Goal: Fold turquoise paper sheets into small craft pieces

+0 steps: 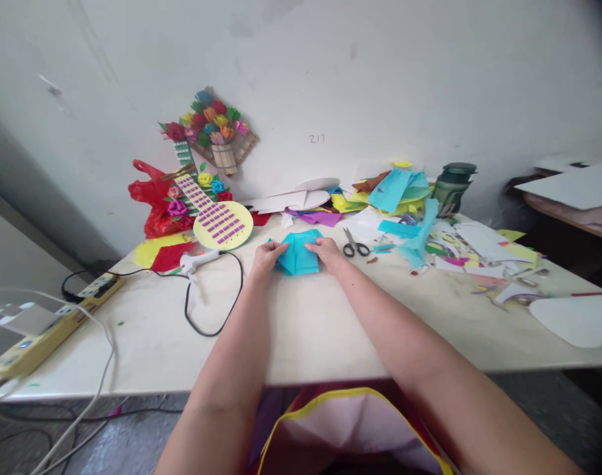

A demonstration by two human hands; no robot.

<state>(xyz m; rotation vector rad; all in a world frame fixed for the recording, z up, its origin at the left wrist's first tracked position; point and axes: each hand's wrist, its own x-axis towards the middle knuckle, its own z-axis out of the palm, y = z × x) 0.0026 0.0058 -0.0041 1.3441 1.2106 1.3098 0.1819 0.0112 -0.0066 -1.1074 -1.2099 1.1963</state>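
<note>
A folded piece of bright blue paper (301, 254) is spread between my two hands, just above or on the white table (310, 330). My left hand (269, 256) pinches its left edge between thumb and fingers. At the upper right edge, my right hand (327, 252) grips the same paper, thumb on top. Creases run across the sheet. Black-handled scissors (355, 247) lie close to the right of my right hand. To the left of my left hand rests a white glue gun (200, 260) with a black cord.
A yellow paper guitar (223, 225) and red plastic bag (155, 194) stand at back left, near a power strip (58, 330). Coloured paper (399, 191), a green bottle (453, 188) and scattered scraps (479, 254) cover the right side.
</note>
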